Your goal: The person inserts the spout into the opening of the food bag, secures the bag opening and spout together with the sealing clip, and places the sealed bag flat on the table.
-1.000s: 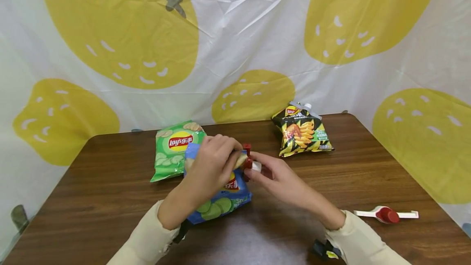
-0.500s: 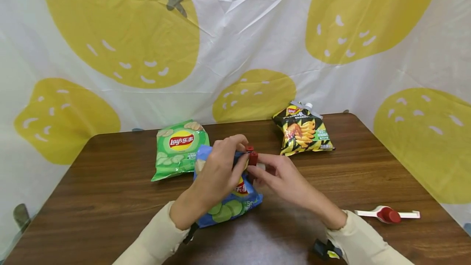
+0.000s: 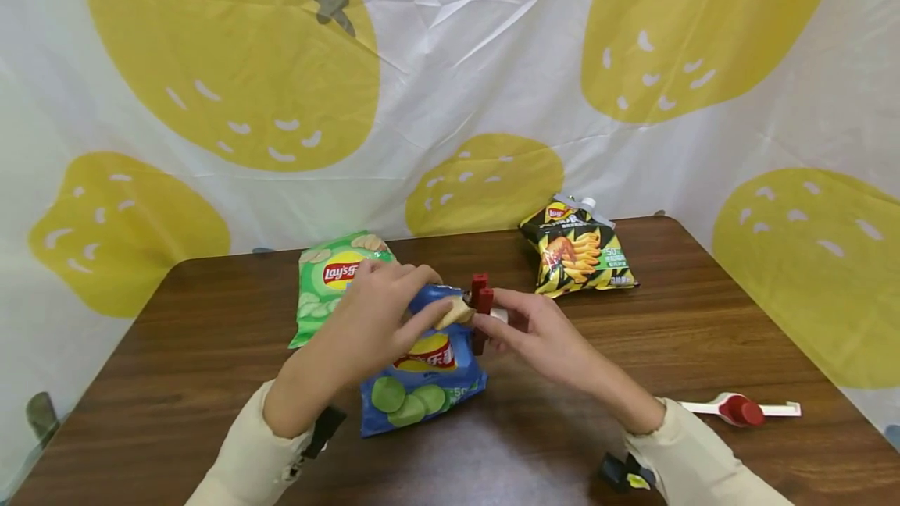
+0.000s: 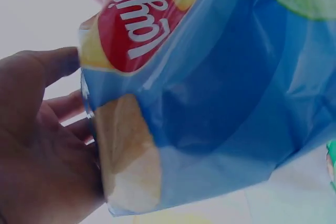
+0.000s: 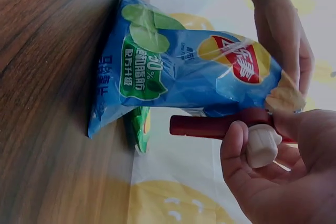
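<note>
A blue Lay's chip bag [image 3: 422,400] stands on the table, its top edge tilted toward the right. My left hand [image 3: 376,311] pinches that top edge, the thumb on the front near the printed chip and the fingers behind. At the bag's right side my right hand [image 3: 544,338] grips a red bag clip [image 5: 199,126] with a white cap [image 5: 261,146]. In the right wrist view, thumb and fingers close around the clip beside the cap. The clip's two red arms stand beside the bag's top edge; whether the edge lies between them is hidden.
A green Lay's bag [image 3: 314,297] lies behind the left hand. At the back right rests a black-and-yellow Lay's bag [image 3: 580,254] with a grey clip [image 3: 571,203] on its top. A white clip with a red cap [image 3: 741,411] lies at the right of the wooden table [image 3: 211,381].
The blue bag shifted right, then back left. My left hand has moved left and lower along its top edge, while the clip in my right hand has turned more upright.
</note>
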`<act>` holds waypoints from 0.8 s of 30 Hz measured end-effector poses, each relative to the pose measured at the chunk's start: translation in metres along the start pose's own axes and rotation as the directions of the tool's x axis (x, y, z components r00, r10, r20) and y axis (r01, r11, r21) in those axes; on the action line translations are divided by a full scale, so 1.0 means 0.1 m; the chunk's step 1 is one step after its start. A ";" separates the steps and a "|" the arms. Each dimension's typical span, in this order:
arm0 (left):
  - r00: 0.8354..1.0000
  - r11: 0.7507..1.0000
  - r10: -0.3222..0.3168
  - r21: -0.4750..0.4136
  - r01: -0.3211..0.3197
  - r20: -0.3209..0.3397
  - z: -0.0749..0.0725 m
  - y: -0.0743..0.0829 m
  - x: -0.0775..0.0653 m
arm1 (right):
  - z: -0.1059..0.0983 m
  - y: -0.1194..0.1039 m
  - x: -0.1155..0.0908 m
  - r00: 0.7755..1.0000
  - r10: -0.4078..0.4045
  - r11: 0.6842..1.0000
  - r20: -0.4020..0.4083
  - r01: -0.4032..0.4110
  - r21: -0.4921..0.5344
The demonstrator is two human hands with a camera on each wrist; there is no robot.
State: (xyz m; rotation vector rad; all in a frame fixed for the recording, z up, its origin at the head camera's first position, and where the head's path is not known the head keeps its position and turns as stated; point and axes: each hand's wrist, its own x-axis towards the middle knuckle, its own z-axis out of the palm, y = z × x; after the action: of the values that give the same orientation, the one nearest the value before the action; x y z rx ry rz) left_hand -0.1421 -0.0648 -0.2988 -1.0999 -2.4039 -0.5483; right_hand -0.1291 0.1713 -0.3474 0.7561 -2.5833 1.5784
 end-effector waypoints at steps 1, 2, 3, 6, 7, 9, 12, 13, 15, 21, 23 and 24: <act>1.000 1.000 0.010 -0.021 -0.010 0.013 0.00 0.00 0.00 | 0.00 0.00 0.00 1.000 -0.010 1.000 0.003 0.010 0.002; 1.000 0.999 0.018 -0.048 -0.016 0.023 0.02 0.00 0.00 | 0.01 -0.01 0.00 1.000 -0.023 1.000 0.004 0.023 0.002; 0.999 0.997 0.020 -0.079 -0.017 0.034 0.03 0.01 0.00 | 0.01 -0.01 -0.01 0.999 -0.039 0.999 0.004 0.039 0.001; 0.997 0.985 0.034 -0.172 -0.022 0.063 0.11 0.02 0.01 | 0.01 -0.04 -0.03 0.996 -0.091 0.995 0.011 0.092 -0.035; 0.997 0.979 0.040 -0.200 -0.024 0.073 0.14 0.02 0.01 | 0.02 -0.05 -0.04 0.994 -0.105 0.993 0.014 0.106 -0.056; 0.995 0.970 0.058 -0.240 -0.038 0.077 0.19 0.02 0.01 | 0.02 -0.07 -0.05 0.992 -0.123 0.988 0.026 0.125 -0.089; 0.995 0.958 0.092 -0.277 -0.079 0.034 0.24 0.01 0.03 | 0.00 -0.08 -0.06 0.992 -0.121 0.991 0.031 0.123 -0.052; 0.996 0.955 0.089 -0.283 -0.082 0.014 0.24 0.00 0.03 | 0.00 -0.08 -0.05 0.993 -0.116 0.993 0.028 0.117 -0.023; 0.997 0.951 0.076 -0.298 -0.077 -0.015 0.23 -0.02 0.02 | -0.01 -0.07 -0.04 0.994 -0.108 0.994 0.014 0.108 0.012; 0.996 0.975 0.056 -0.211 -0.070 -0.073 0.19 -0.12 0.02 | -0.15 -0.02 0.00 0.996 -0.082 0.996 -0.046 0.081 -0.025; 0.993 0.986 0.064 -0.146 -0.077 -0.096 0.18 -0.17 0.03 | -0.23 0.02 0.01 0.997 -0.034 0.998 -0.071 0.038 0.055; 0.993 0.989 0.067 -0.121 -0.079 -0.102 0.17 -0.19 0.03 | -0.27 0.04 0.02 0.996 -0.007 0.996 -0.089 0.015 0.092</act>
State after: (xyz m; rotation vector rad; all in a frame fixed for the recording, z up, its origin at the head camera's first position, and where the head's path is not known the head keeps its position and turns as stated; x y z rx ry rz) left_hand -0.1623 -0.0658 -0.3148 -1.1804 -2.2616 -0.7190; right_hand -0.1393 0.1950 -0.3370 0.6885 -2.4559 1.6981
